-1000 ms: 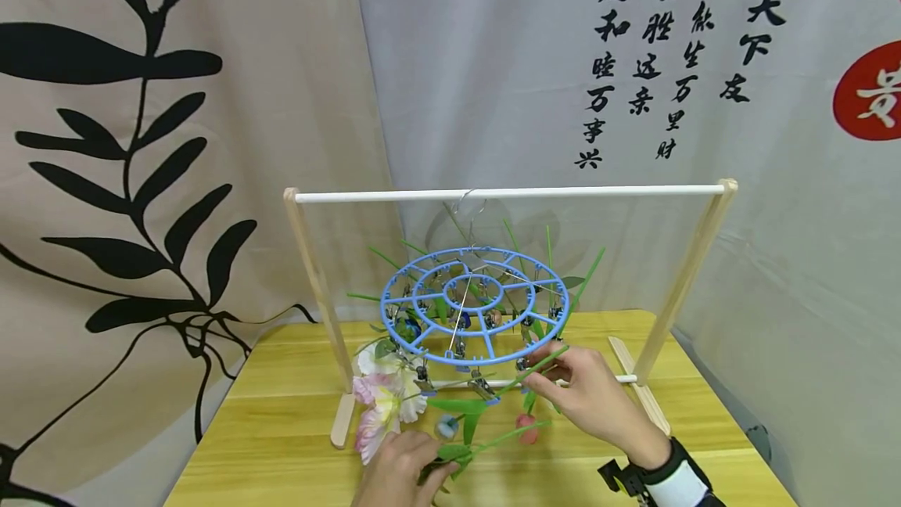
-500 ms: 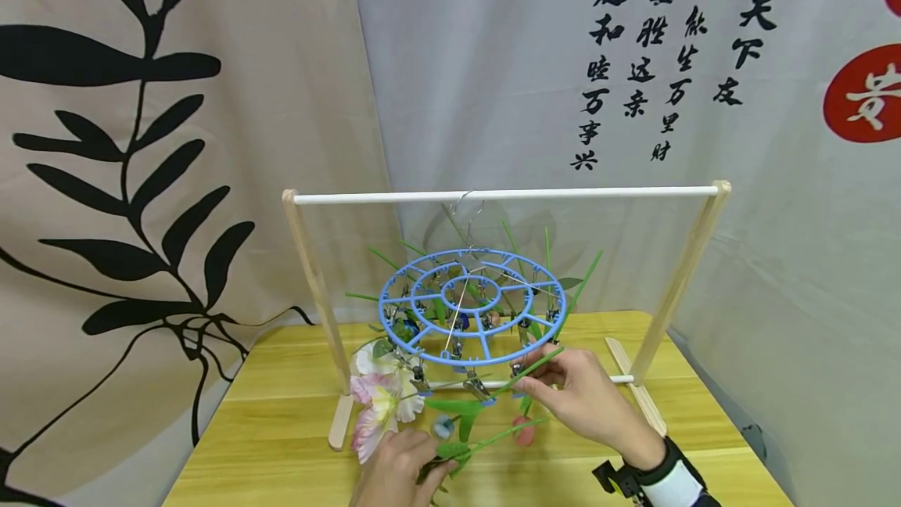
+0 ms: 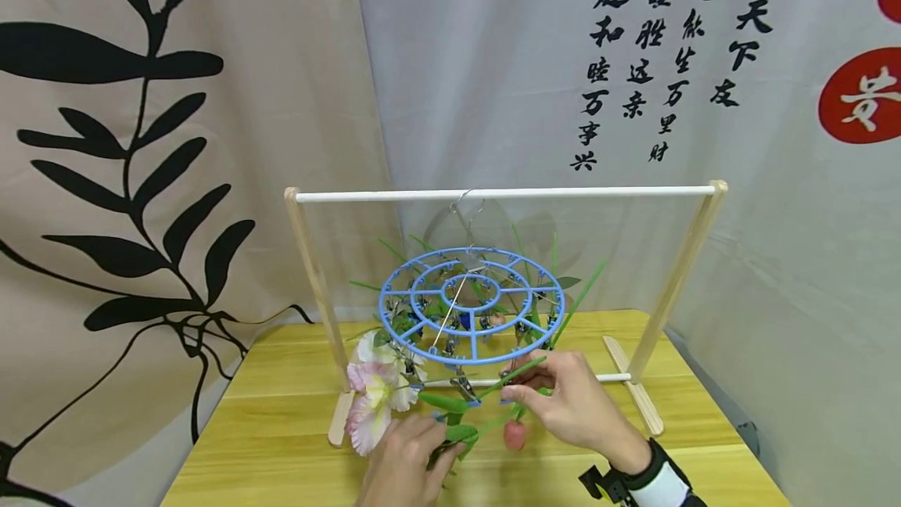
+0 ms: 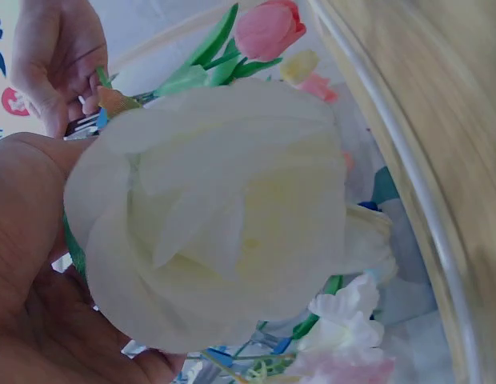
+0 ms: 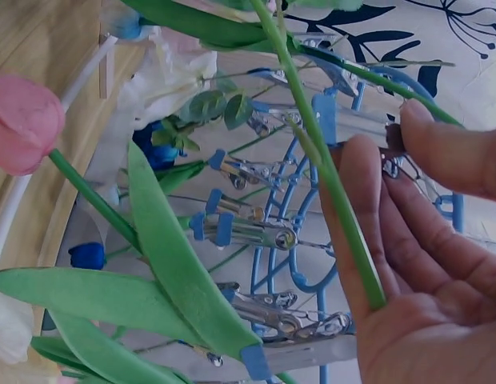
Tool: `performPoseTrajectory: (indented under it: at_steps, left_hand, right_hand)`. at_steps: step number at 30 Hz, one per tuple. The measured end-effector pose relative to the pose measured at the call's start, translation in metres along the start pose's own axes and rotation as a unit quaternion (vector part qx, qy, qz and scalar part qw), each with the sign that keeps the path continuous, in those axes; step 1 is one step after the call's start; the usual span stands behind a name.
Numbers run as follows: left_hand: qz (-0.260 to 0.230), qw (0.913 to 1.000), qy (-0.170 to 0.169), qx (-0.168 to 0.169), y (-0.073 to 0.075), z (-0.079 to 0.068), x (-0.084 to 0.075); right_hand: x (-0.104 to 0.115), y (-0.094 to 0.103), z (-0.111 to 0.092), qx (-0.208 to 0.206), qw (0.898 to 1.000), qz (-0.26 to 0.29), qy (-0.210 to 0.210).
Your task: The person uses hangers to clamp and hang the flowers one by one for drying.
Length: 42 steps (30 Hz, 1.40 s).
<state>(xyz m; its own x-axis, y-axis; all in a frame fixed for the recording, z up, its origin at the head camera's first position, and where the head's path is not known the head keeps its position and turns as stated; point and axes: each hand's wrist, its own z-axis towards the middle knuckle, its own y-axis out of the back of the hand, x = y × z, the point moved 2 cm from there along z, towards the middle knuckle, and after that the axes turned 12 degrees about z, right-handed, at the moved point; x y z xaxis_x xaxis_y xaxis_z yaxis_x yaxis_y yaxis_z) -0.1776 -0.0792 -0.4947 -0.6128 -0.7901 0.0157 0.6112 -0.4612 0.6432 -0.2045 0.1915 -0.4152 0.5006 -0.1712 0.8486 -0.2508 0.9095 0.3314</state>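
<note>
My left hand (image 3: pixel 408 452) grips a white flower (image 4: pixel 208 208) close under its bloom, beside green leaves (image 3: pixel 461 433). The large petals hide the fingertips in the left wrist view. Thumb and fingers of my right hand (image 3: pixel 566 401) pinch the end of a metal clip (image 5: pixel 360 124) with blue tips, under the near right rim of a round blue hanging dryer (image 3: pixel 473 346). A green stem (image 5: pixel 312 144) crosses in front of that clip and ends by the right palm. Several other clips (image 5: pixel 252 232) hang from the rings, some holding flower stems.
A white rod (image 3: pixel 598 192) on wooden posts (image 3: pixel 313 280) carries the dryer's hook over a wooden table (image 3: pixel 267 413). Pink-white blossoms (image 3: pixel 376 397) hang at the left, a pink tulip (image 3: pixel 515 435) below the right hand. Printed cloth (image 3: pixel 493 61) hangs behind.
The dryer has turned slightly, and the near clips have shifted left. My right hand has moved a little left and down. The left hand has edged right, bringing its flower's stem nearer the right hand.
</note>
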Motion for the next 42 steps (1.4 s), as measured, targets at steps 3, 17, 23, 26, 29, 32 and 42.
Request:
performPoseTrajectory:
  at_steps: [3,17,23,26,29,32,42]
  left_hand:
    - [0.005,1.0000,-0.003,-0.006,0.001,0.003,-0.001]
    - [0.022,0.9997,0.006,-0.005,0.003,0.015,-0.006]
    - [0.023,0.9996,0.007,-0.015,0.004,0.018,-0.009]
    - [0.021,0.9995,0.009,-0.020,0.004,0.020,-0.010]
    - [0.023,0.9993,0.010,-0.028,0.004,0.022,-0.011]
    - [0.025,0.9990,0.013,-0.034,0.004,0.024,-0.013]
    - [0.019,0.9990,0.018,-0.037,0.004,0.030,-0.017]
  right_hand:
    - [-0.001,-0.003,-0.001,-0.008,1.000,-0.006,0.007]
    - [0.000,-0.011,0.000,-0.063,0.993,-0.093,0.034]
    - [0.000,-0.013,0.001,-0.075,0.992,-0.095,0.040]
    - [0.001,-0.014,0.002,-0.085,0.990,-0.102,0.039]
    - [0.000,-0.014,0.002,-0.090,0.989,-0.108,0.035]
    - [0.000,-0.015,0.002,-0.089,0.990,-0.105,0.034]
    - [-0.004,-0.014,0.003,-0.086,0.986,-0.124,0.065]
